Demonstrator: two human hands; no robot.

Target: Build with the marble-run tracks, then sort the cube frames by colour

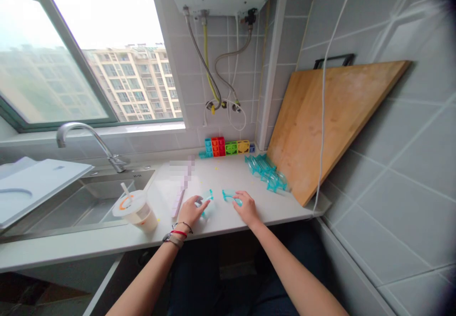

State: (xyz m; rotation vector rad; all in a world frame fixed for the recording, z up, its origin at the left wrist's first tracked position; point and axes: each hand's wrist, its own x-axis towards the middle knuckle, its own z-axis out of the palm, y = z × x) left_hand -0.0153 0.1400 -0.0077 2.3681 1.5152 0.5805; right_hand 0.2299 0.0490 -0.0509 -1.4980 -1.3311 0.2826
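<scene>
My left hand point(191, 210) is closed at the front of the white counter point(213, 228), its thumb and fingers around a clear teal plastic piece point(211, 194). Another curved teal plastic piece point(228, 195) is in the fingers of my right hand point(247, 206), a short way to the right. The two pieces are apart, and the fingers partly cover both. Beyond my right hand lies a pile of similar teal pieces point(265, 169). Against the back wall stands a row of joined toy blocks point(231, 148) in blue, red, green and yellow.
A lidded drink cup point(137, 214) with a straw stands left of my left hand, beside the sink point(103, 190) and its faucet point(92, 138). Between cup and hand lies a pale purple strip point(178, 204), partly blurred. A wooden board point(327, 116) leans at right behind a hanging white cable point(323, 102).
</scene>
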